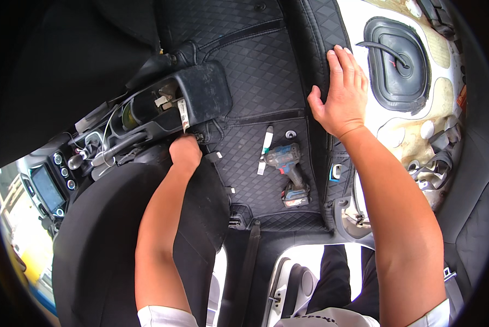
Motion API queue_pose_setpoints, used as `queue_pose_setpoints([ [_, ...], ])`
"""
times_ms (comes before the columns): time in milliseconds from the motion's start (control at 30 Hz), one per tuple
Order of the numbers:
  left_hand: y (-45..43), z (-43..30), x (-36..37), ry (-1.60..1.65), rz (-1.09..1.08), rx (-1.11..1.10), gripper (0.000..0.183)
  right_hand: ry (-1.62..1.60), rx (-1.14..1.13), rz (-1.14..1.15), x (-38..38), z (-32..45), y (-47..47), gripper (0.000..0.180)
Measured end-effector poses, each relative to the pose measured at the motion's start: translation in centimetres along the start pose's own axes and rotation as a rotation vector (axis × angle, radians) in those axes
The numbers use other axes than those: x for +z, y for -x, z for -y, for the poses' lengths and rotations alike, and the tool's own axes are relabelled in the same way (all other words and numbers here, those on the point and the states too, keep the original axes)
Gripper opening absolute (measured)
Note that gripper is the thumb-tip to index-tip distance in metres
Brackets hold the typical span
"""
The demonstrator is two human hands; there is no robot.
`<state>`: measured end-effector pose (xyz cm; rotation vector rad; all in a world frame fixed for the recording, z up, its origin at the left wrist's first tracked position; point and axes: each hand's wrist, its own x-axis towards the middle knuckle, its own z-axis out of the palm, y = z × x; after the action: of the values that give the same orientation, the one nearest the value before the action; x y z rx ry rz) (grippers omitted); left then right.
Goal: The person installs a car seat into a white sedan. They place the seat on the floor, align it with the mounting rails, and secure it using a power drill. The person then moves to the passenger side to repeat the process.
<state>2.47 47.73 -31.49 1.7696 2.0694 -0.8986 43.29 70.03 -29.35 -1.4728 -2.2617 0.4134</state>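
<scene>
Beside the rear end of the centre console (207, 92), my left hand (186, 152) reaches down between it and the front seat (134, 229); its fingers are hidden, so what it touches cannot be told. A strip with writing (183, 114) stands just above that hand. My right hand (344, 94) lies palm down, fingers spread, on the edge of the quilted black floor mat (261, 81), by the bare white floor panel (395, 122). On the mat lie a cordless power driver (287, 171), a pale strip-like tool (265, 149) and a small round metal piece (290, 134).
An oval black rubber cover (399, 65) with a cable through it sits in the white panel. The handbrake lever (124, 146) and loose wires run along the console. A belt strap (250, 253) crosses the door sill, and the rear seat (479, 204) stands at the right.
</scene>
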Motion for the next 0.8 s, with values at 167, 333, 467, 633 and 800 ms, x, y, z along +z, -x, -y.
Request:
queue_pose_setpoints([
  [167, 0.9, -0.2, -1.4, -0.132, -0.110, 0.226, 0.014, -0.007, -0.009, -0.006, 0.1, 0.0, 0.0, 0.079],
  [333, -2.7, 1.0, -2.2, 0.794, 0.434, -0.589, 0.021, -0.006, -0.008, -0.010, 0.1, 0.0, 0.0, 0.079],
  [467, -4.8, 2.4, -1.4, 1.264, 0.684, -1.008, 0.032, -0.010, -0.017, -0.013, 0.1, -0.2, 0.1, 0.079],
  [633, -1.3, -0.1, -0.4, 0.076, 0.194, -0.179, 0.025, -0.021, -0.009, -0.011, 0.1, -0.1, 0.0, 0.079],
  [800, 0.8, -2.6, -2.6, -0.359, 0.023, 0.097, 0.014, -0.008, -0.013, -0.010, 0.2, -0.2, 0.0, 0.079],
])
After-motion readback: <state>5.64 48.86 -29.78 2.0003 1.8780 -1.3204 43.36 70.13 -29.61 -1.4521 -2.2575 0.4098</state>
